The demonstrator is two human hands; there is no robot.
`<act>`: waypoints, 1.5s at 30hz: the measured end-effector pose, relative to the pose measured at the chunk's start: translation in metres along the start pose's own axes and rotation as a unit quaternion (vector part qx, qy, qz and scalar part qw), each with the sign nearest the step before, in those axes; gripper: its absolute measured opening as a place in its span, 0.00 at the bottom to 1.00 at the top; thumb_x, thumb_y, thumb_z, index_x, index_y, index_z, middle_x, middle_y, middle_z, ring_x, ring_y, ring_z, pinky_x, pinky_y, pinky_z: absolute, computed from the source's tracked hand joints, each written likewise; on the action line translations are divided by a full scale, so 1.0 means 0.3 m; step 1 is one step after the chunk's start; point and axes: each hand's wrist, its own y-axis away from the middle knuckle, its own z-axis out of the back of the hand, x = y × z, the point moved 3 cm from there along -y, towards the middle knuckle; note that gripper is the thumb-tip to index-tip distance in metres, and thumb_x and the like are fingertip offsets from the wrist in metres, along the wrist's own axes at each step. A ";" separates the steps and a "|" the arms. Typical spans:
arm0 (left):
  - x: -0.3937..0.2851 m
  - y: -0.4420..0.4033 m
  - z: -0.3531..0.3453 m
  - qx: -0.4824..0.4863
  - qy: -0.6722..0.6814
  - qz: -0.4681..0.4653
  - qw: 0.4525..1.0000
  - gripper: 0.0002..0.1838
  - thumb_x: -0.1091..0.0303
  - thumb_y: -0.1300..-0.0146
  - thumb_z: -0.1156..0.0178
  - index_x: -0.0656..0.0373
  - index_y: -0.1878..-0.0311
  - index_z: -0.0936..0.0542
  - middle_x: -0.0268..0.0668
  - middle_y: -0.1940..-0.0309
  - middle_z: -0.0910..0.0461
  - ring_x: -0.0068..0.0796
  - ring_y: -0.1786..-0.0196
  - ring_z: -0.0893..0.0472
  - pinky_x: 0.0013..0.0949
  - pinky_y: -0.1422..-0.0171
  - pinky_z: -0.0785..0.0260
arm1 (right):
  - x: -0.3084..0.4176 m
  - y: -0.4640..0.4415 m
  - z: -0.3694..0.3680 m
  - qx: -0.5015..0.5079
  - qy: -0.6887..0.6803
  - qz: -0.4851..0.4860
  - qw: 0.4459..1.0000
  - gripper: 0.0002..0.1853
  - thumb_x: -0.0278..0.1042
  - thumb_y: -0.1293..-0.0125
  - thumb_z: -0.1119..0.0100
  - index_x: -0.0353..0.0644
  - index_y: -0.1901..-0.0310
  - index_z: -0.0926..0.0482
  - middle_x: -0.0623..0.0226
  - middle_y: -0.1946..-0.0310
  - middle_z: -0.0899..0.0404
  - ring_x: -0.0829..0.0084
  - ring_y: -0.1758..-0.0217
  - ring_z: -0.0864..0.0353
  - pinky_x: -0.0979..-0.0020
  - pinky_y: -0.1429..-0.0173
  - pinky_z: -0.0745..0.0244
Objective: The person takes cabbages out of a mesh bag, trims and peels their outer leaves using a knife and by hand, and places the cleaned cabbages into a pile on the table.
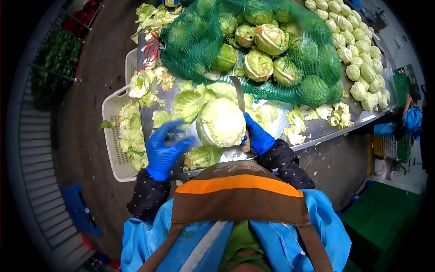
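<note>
Cabbage [220, 122] looks heavy, firm; best cupped at nine o'clock. Left fingers [169, 129] spread, holding nothing; right fingers [249, 120] grasp knife [239, 97].

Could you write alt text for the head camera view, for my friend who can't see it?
A person's blue-gloved right hand holds a knife beside a pale green cabbage at a metal table, the left hand open on the cabbage's other side. Beyond lies a green net of more cabbages; at left, a white crate holds loose leaves.
</note>
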 end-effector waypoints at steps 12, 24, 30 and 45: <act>0.092 -0.224 0.026 -0.173 0.217 0.104 0.955 0.20 0.71 0.40 0.38 0.61 0.44 0.24 0.36 0.55 0.22 0.24 0.56 0.23 0.26 0.50 0.28 | -0.062 0.044 0.113 -0.090 0.065 -0.080 0.991 0.28 0.57 0.30 0.55 0.38 0.45 0.28 0.63 0.63 0.21 0.74 0.65 0.21 0.73 0.62 0.25; 0.181 -0.042 -0.263 0.117 0.552 0.147 0.813 0.48 0.58 0.48 0.30 0.58 0.28 0.48 0.47 0.33 0.39 0.44 0.30 0.38 0.45 0.29 0.40 | 0.176 0.210 -0.121 -0.125 0.373 0.144 0.908 0.18 0.45 0.31 0.48 0.39 0.50 0.19 0.69 0.78 0.21 0.87 0.87 0.35 0.84 0.82 0.39; 0.176 -0.029 -0.267 0.134 0.623 0.193 0.746 0.47 0.53 0.47 0.32 0.59 0.29 0.47 0.48 0.33 0.39 0.46 0.32 0.35 0.49 0.31 0.38 | 0.183 0.194 -0.113 -0.143 0.380 0.170 0.898 0.21 0.43 0.33 0.43 0.38 0.45 0.24 0.65 0.64 0.16 0.87 0.86 0.34 0.84 0.81 0.38; 0.224 -0.113 -0.357 0.062 -0.181 -0.037 0.981 0.58 0.46 0.68 0.22 0.65 0.35 0.40 0.54 0.41 0.32 0.50 0.39 0.30 0.44 0.36 0.36 | -0.025 0.081 0.121 -0.171 0.552 0.174 0.798 0.25 0.46 0.44 0.32 0.43 0.47 0.22 0.56 0.60 0.17 0.69 0.59 0.16 0.71 0.54 0.24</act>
